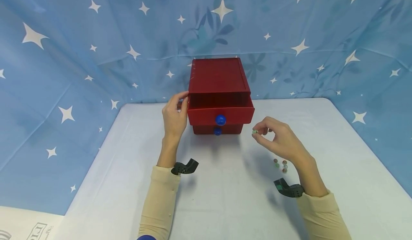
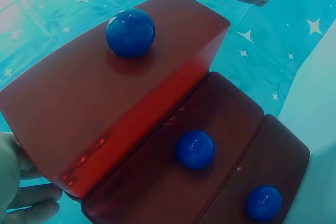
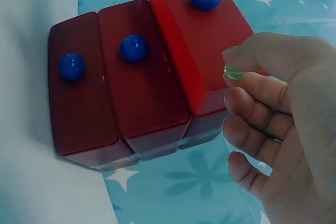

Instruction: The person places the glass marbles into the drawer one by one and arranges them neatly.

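Observation:
A dark red chest of drawers with round blue knobs stands at the table's far edge, its top drawer pulled out. My left hand is at the chest's left side, fingertips touching it near the open drawer. In the left wrist view, its fingers reach along the drawer's side. Right of the chest, above the table, my right hand pinches a small clear green marble between thumb and index finger. The other fingers of that hand curl loosely below the marble.
Several small green, brown and clear marbles lie on the white table by my right wrist. The two lower drawers are closed. A blue star-patterned cloth hangs behind the chest.

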### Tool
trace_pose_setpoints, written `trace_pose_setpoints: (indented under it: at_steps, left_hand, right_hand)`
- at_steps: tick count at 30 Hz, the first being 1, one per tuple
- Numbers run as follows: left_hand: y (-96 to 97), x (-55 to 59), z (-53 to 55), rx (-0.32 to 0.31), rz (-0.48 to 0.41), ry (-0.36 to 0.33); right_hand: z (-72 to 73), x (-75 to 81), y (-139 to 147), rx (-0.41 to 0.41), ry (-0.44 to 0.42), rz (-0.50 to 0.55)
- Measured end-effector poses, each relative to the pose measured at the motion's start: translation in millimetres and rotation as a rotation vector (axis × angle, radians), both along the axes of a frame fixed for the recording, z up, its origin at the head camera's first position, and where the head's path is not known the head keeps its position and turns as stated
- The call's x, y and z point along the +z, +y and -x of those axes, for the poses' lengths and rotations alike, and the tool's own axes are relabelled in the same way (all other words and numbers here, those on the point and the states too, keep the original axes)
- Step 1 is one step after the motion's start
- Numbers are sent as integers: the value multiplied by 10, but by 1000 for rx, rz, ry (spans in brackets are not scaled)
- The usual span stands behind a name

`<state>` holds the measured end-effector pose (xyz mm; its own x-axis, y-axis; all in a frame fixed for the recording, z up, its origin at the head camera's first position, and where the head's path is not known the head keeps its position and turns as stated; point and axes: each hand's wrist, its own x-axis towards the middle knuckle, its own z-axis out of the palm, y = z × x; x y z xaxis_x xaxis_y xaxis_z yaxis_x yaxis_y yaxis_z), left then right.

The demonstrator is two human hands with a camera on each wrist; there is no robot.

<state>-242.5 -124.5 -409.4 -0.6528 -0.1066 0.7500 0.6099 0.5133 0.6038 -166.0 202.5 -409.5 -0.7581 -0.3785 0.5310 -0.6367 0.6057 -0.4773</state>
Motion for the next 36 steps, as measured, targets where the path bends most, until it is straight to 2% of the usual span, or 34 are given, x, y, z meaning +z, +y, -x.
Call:
trace_pose_setpoints:
  at_steps: [11, 17, 28, 36]
  left_hand:
    - [-1, -8, 6, -2, -6, -10]
    - [-3, 2, 20, 8, -5, 7]
    - [14, -11, 41, -1, -9, 11]
    - [2, -4, 20, 2, -10, 7]
  right_hand:
    - [33, 44, -59, -13, 15, 4]
    - [66, 67, -116, -11, 27, 23]
    - [125, 99, -188, 17, 121, 126]
    - [159, 134, -271, 19, 118, 162]
